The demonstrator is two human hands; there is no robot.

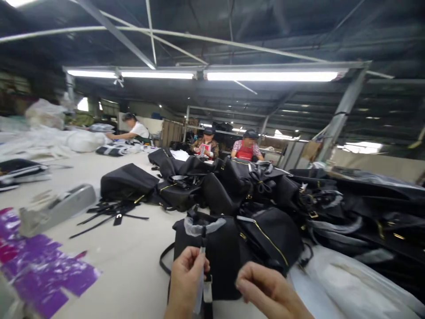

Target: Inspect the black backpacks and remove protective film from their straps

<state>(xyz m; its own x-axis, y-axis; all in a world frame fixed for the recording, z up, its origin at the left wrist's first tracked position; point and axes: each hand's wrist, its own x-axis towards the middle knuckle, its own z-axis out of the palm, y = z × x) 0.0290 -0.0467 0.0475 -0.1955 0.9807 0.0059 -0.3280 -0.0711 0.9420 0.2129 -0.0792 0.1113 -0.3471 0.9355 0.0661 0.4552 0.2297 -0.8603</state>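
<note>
A black backpack point(221, 261) lies on the table in front of me, its top handle wrapped in pale film point(202, 227). My left hand point(187, 277) is closed in a pinch over the bag, around a thin strip of translucent plastic point(199, 292). That strip runs along a black strap, and a pale piece point(207, 290) shows on the strap below my fingers. To the right, my right hand point(267, 288) hovers near the bag's lower edge with its fingers curled together. Whether anything sits between those fingertips is hidden.
More black bags point(232, 181) are heaped behind and to the right. Clear plastic wrapping point(352, 283) lies at the lower right. Purple plastic pieces point(49, 270) and a grey tape dispenser point(71, 201) are on the left of the table point(126, 261). Several co-workers point(245, 148) sit across.
</note>
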